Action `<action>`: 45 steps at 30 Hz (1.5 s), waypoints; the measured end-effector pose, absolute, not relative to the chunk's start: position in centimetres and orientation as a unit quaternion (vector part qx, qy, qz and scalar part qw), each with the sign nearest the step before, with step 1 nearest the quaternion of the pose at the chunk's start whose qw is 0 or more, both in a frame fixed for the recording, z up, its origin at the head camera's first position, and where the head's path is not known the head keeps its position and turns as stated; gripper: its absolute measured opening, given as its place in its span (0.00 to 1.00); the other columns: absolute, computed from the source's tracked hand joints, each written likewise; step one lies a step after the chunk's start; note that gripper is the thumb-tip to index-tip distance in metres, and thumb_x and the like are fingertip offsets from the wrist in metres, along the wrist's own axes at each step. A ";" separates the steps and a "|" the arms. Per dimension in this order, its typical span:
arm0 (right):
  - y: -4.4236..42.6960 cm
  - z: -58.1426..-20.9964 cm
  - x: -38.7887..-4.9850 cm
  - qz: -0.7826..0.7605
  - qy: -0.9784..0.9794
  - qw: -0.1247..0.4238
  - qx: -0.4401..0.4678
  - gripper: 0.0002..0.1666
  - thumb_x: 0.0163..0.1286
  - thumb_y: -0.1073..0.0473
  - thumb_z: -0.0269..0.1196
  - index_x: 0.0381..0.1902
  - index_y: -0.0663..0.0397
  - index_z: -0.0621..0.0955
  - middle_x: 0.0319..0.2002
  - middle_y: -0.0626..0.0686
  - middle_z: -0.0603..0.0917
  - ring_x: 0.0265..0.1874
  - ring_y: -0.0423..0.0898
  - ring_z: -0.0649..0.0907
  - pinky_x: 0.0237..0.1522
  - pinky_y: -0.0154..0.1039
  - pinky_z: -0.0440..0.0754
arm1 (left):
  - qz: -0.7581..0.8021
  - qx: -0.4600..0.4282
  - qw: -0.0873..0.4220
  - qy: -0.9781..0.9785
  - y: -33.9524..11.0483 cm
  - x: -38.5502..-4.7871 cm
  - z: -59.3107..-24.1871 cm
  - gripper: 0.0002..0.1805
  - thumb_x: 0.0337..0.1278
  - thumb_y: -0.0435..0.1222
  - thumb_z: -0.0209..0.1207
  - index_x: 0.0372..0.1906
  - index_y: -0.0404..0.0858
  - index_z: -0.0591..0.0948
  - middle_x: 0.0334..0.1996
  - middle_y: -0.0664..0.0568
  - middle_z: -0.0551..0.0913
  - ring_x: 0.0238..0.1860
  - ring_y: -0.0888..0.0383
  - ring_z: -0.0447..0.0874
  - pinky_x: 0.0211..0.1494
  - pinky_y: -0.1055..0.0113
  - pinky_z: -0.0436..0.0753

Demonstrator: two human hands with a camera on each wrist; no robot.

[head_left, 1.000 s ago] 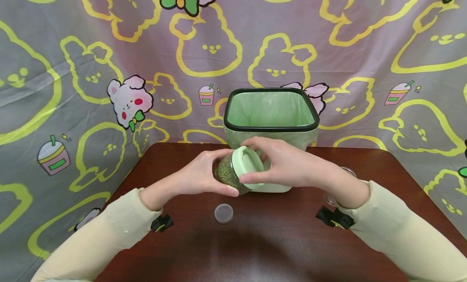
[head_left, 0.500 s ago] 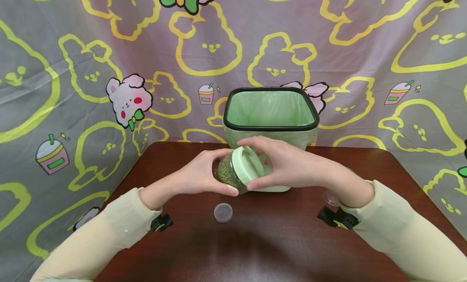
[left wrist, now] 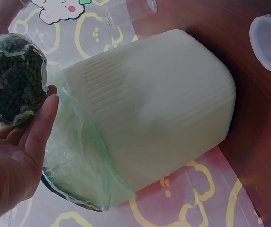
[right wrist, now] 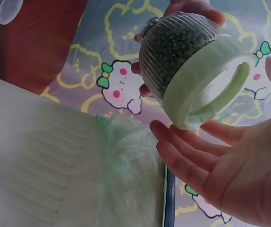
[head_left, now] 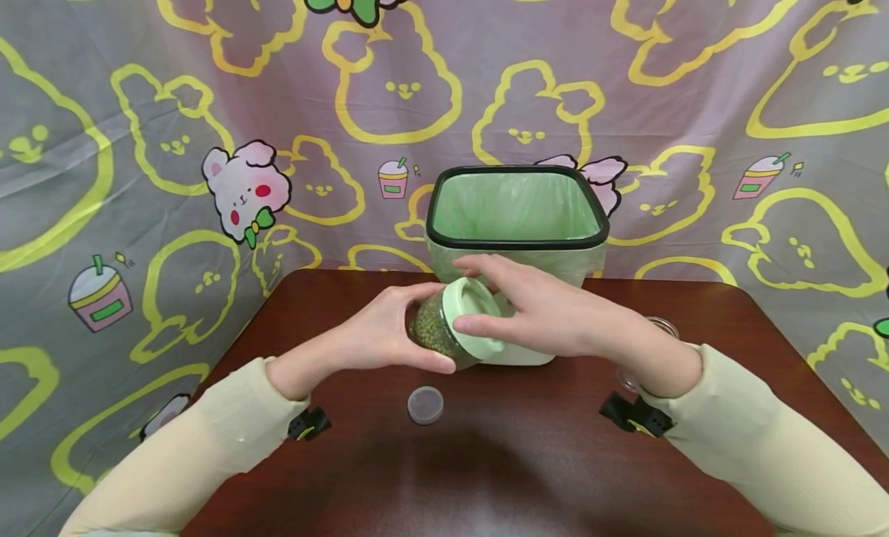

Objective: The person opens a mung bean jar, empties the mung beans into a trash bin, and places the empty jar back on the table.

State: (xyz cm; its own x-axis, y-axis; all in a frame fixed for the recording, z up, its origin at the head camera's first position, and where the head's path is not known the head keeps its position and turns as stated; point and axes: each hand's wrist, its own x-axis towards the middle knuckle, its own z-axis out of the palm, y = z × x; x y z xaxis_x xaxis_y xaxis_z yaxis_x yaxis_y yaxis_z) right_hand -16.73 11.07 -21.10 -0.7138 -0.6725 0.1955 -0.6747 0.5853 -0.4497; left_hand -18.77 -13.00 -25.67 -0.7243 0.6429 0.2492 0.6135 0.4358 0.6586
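Observation:
In the head view my left hand [head_left: 378,329] grips a ribbed clear jar [head_left: 432,327] of small green beans, tilted with its top toward the right. A pale green screw lid [head_left: 475,302] with a raised loop handle sits on the jar. My right hand [head_left: 542,305] is at the lid with its fingers extended and spread. In the right wrist view the fingers [right wrist: 187,156] of that hand lie loosely beside the lid's edge, not curled round it. The left wrist view shows the jar's base [left wrist: 17,78] resting in the left hand's fingers.
Behind the hands stands a pale green bin [head_left: 514,245] with a black rim and a green bag liner. A small round translucent lid [head_left: 425,406] lies on the brown table [head_left: 486,475]. A clear container [left wrist: 126,12] lies partly behind the right forearm. Patterned cloth hangs around.
My right hand's hold on the lid has loosened and its fingers have shifted round the lid, the thumb moving down and then back up. The left hand and jar stay nearly still.

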 end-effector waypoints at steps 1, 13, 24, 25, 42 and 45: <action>11.0 -21.1 -16.7 0.251 -0.893 0.001 0.374 0.42 0.66 0.34 0.60 0.70 0.48 0.66 0.60 0.47 0.73 0.52 0.42 0.75 0.54 0.44 0.74 | 0.382 0.371 0.020 0.846 -13.0 -18.8 -25.7 0.40 0.36 0.45 0.77 0.60 0.41 0.76 0.47 0.57 0.80 0.45 0.60 0.77 0.47 0.61 0.79; 11.1 -21.2 -16.8 0.258 -0.892 -0.013 0.370 0.42 0.57 0.34 0.68 0.64 0.44 0.71 0.46 0.42 0.79 0.41 0.40 0.80 0.40 0.40 0.78 | 0.389 0.366 0.031 0.845 -12.9 -18.7 -25.8 0.41 0.36 0.46 0.78 0.61 0.41 0.76 0.46 0.57 0.81 0.45 0.59 0.77 0.47 0.59 0.79; 11.5 -21.5 -16.8 0.249 -0.865 0.012 0.435 0.43 0.55 0.46 0.73 0.66 0.50 0.69 0.55 0.44 0.75 0.48 0.40 0.75 0.49 0.40 0.75 | 0.386 0.370 0.032 0.844 -13.0 -18.8 -26.0 0.42 0.36 0.46 0.78 0.62 0.41 0.75 0.47 0.57 0.80 0.46 0.60 0.77 0.47 0.62 0.79; 11.5 -21.5 -16.8 0.250 -0.863 0.013 0.440 0.44 0.55 0.47 0.74 0.66 0.50 0.69 0.55 0.44 0.75 0.48 0.40 0.75 0.49 0.40 0.75 | 0.386 0.370 0.032 0.844 -13.0 -18.8 -26.0 0.42 0.36 0.46 0.78 0.62 0.41 0.75 0.47 0.57 0.80 0.46 0.60 0.77 0.47 0.62 0.79; 11.3 -21.2 -16.8 0.257 -0.889 0.014 0.380 0.43 0.64 0.35 0.62 0.71 0.48 0.65 0.62 0.47 0.73 0.55 0.42 0.76 0.55 0.45 0.74 | 0.375 0.370 0.022 0.850 -12.8 -18.8 -25.8 0.42 0.35 0.46 0.78 0.62 0.41 0.75 0.47 0.58 0.80 0.45 0.61 0.77 0.47 0.63 0.79; 11.2 -21.2 -16.9 0.251 -0.895 0.012 0.368 0.42 0.64 0.35 0.62 0.69 0.48 0.67 0.57 0.46 0.76 0.50 0.41 0.78 0.51 0.44 0.76 | 0.376 0.371 0.021 0.849 -12.8 -18.8 -25.8 0.42 0.35 0.46 0.78 0.61 0.41 0.75 0.47 0.58 0.80 0.45 0.61 0.78 0.47 0.63 0.79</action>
